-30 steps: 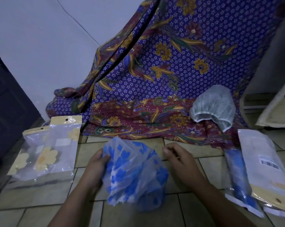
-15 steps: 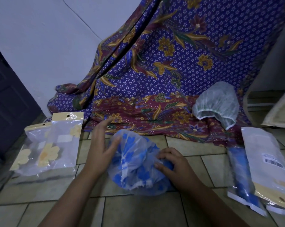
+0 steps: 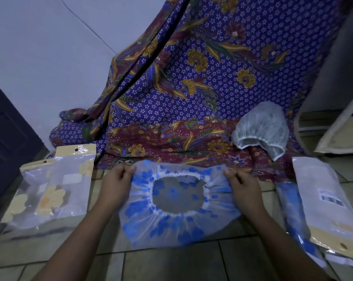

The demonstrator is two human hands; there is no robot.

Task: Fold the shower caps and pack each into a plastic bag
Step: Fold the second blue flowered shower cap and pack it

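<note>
A clear shower cap with blue flowers (image 3: 171, 226) lies spread flat on the tiled floor, its white elastic opening facing up. My left hand (image 3: 116, 183) pinches the cap's far left edge. My right hand (image 3: 242, 185) pinches its far right edge. Left of the cap lie two clear plastic bags with tan headers (image 3: 70, 185), holding caps with yellow flowers. A white mesh cap (image 3: 260, 126) rests on the patterned cloth at the back right. At the right lie a bag with a blue cap inside (image 3: 293, 216) and a bag with a barcode label (image 3: 325, 199).
A purple and maroon batik cloth (image 3: 191, 88) hangs down the wall and spreads onto the floor behind the cap. A dark door (image 3: 7, 134) stands at the left. A beige-edged panel (image 3: 342, 134) leans at the right.
The blue cap was bunched between my hands; now both hands have pulled it out sideways and it lies spread flat with the opening up.
</note>
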